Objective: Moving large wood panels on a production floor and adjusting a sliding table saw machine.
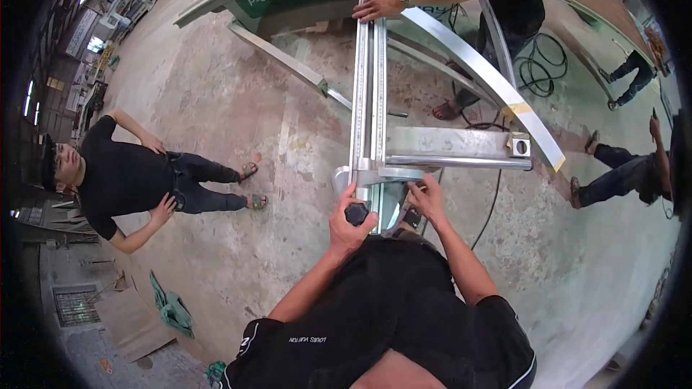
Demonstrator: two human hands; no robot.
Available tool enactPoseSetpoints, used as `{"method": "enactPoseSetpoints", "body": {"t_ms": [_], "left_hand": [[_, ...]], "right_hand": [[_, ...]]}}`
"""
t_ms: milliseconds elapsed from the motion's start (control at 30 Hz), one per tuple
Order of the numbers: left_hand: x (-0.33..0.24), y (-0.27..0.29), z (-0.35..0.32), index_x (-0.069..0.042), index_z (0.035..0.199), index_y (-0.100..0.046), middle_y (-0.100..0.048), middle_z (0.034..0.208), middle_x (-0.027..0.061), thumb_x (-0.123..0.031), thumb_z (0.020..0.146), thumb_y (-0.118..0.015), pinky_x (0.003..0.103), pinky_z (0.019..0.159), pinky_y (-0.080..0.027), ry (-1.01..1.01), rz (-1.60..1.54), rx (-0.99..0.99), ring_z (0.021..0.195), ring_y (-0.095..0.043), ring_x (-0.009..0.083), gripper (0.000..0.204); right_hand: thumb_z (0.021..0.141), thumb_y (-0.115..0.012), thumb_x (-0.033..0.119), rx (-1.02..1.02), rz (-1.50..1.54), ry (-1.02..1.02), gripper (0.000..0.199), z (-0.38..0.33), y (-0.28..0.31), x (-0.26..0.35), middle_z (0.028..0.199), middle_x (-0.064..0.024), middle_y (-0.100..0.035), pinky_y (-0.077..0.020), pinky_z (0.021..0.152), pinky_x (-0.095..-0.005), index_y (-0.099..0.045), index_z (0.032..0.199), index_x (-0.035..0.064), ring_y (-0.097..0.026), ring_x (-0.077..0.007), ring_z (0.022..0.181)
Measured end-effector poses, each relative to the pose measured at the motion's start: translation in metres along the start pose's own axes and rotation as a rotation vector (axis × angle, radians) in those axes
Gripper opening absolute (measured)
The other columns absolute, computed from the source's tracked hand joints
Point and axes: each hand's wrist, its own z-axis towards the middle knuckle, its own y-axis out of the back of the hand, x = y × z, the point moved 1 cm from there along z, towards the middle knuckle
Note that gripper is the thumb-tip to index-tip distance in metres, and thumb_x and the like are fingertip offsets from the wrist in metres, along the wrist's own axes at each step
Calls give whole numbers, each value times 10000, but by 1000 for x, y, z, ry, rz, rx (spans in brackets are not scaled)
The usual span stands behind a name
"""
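Close in front of me, my left hand (347, 229) is wrapped around a black knob (356, 214) at the near end of a long metal rail (359, 115) marked with a scale. A rounded grey metal stop (402, 173) sits across this rail just beyond the knob. At the stop's right end, the thumb and fingers of my right hand (430, 202) are closed on its near edge; the fingertips are partly hidden. Farther along the rail rests another person's hand (376, 7), with a watch on the wrist.
A metal beam (454, 142) with a round bar juts right from the rail. Beyond it runs a curved aluminium arm (476, 57). A green machine body (270, 3) stands behind. One person (130, 166) stands at left, others at right. A black cable (540, 68) lies coiled on the floor.
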Motion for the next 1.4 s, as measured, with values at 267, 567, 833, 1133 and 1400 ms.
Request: {"method": "enactPoseSetpoints", "body": {"t_ms": [267,567,833,1133,1400], "left_hand": [[-13,0,12,-38,881,-621,-626,968,117,-174,672,-722,401,861,-443,-322,-4,-92,896,-587,297,269],[-19,17,36,-63,883,-655,-666,828,92,-88,749,-611,351,786,-478,-403,-6,259,742,-626,230,143],[-21,13,23,-17,964,-663,-660,787,120,-69,800,-585,310,683,-514,-159,-158,284,728,-658,221,189],[-13,2,20,14,990,-620,-631,790,60,-98,870,-576,253,645,-478,-143,-260,140,703,-585,101,170],[-2,-4,0,14,1109,-529,-603,903,74,-151,873,-551,310,785,-479,-119,-387,-42,833,-589,165,289]], "right_hand": [[637,-702,55,-196,-16,317,531,-18,30,88,1069,-109,-590,-450,854,-343,-556,1148,51,-572,-245,1011],[603,-653,-4,-50,169,247,325,17,9,93,882,-85,-636,-478,800,-315,-613,924,24,-617,-212,854],[629,-663,-1,-44,53,384,170,18,4,82,778,-62,-618,-456,635,-289,-524,708,53,-578,-181,676],[710,-727,206,203,-433,579,308,33,21,161,848,-127,-552,-444,625,-432,-516,897,80,-568,-371,769],[782,-711,172,429,-458,663,266,31,15,217,813,-107,-579,-481,584,-359,-569,984,75,-615,-273,662]]}}
